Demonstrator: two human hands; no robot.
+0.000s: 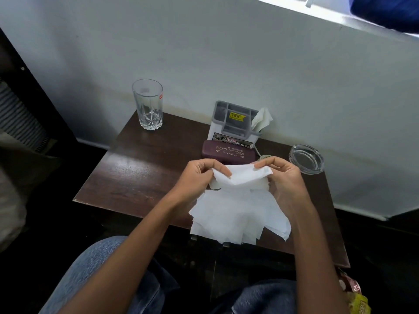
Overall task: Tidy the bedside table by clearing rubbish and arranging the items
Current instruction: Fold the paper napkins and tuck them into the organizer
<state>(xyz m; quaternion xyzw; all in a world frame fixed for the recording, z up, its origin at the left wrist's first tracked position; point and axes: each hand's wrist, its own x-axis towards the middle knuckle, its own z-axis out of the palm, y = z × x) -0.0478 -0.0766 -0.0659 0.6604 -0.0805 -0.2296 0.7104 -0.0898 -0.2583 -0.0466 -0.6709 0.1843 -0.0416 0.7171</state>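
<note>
Both hands, left [195, 175] and right [283, 177], pinch the top edge of white tissue sheets [238, 211] above the tabletop [140, 173].

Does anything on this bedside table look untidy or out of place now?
Yes. A crumpled white tissue sticks askew out of the grey plastic organiser's right slot, and the left hand and right hand hold a ragged bunch of white paper tissues above the dark wooden table.

Pale grey-white wall [204, 53] behind a dark wooden bedside table [136, 173] set against it, with a bright daylit window ledge [317, 10] at upper right, blue fabric [385, 12] beside it, and dark floor [56, 211] at left.
</note>
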